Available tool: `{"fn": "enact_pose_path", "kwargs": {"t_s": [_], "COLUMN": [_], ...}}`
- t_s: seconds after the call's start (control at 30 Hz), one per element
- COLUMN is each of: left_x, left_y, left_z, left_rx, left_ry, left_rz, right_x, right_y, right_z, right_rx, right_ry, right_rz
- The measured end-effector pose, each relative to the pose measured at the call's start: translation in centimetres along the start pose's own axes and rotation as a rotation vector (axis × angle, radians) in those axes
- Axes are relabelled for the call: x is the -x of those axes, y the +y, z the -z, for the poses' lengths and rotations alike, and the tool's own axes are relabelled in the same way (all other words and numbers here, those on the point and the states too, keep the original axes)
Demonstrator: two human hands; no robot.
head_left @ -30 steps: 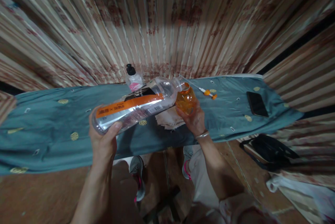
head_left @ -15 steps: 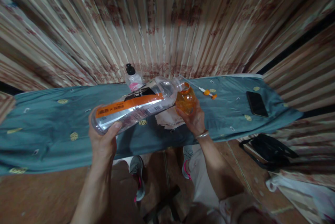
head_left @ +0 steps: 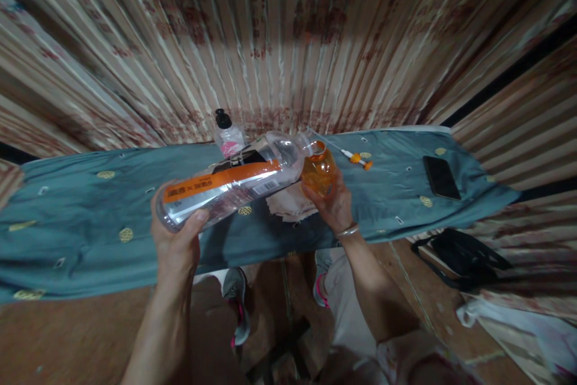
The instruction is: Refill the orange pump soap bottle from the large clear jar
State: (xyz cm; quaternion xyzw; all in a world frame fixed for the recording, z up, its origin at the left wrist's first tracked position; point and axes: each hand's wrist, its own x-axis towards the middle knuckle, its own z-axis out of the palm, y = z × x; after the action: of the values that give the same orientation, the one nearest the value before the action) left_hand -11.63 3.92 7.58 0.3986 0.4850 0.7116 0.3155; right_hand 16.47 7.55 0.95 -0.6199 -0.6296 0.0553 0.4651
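Observation:
My left hand (head_left: 178, 241) grips the base of a large clear plastic bottle (head_left: 234, 184) with an orange label. The bottle lies nearly level, its open neck resting over the mouth of a small orange bottle (head_left: 319, 172). My right hand (head_left: 333, 208) holds that small orange bottle upright from below. Both bottles hover above a narrow table draped in a teal cloth (head_left: 90, 211). A folded pale rag (head_left: 291, 202) lies on the cloth under the bottles.
A small clear bottle with a black cap (head_left: 228, 136) stands at the table's back edge. An orange-and-white spray nozzle (head_left: 358, 158) and a black phone (head_left: 440, 178) lie to the right. Striped curtains (head_left: 279, 42) hang behind. A black bag (head_left: 466, 259) sits on the floor.

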Motion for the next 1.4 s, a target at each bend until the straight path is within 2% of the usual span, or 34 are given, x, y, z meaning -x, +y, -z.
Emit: {"fn": "enact_pose_path", "kwargs": {"t_s": [0.23, 0.87, 1.4], "left_x": [0.13, -0.06, -0.11], "left_y": [-0.21, -0.15, -0.03], "left_z": [0.4, 0.38, 0.06], "left_rx": [-0.017, 0.001, -0.014], "left_ry": [-0.047, 0.008, 0.028], "left_rz": [-0.026, 0.015, 0.027], "right_x": [0.03, -0.11, -0.12], "right_y": [0.28, -0.16, -0.19], "right_z": [-0.16, 0.2, 0.18], "right_rx": [-0.004, -0.017, -0.024], "right_ry": [0.004, -0.065, -0.038], "right_rz": [-0.014, -0.061, -0.075]}}
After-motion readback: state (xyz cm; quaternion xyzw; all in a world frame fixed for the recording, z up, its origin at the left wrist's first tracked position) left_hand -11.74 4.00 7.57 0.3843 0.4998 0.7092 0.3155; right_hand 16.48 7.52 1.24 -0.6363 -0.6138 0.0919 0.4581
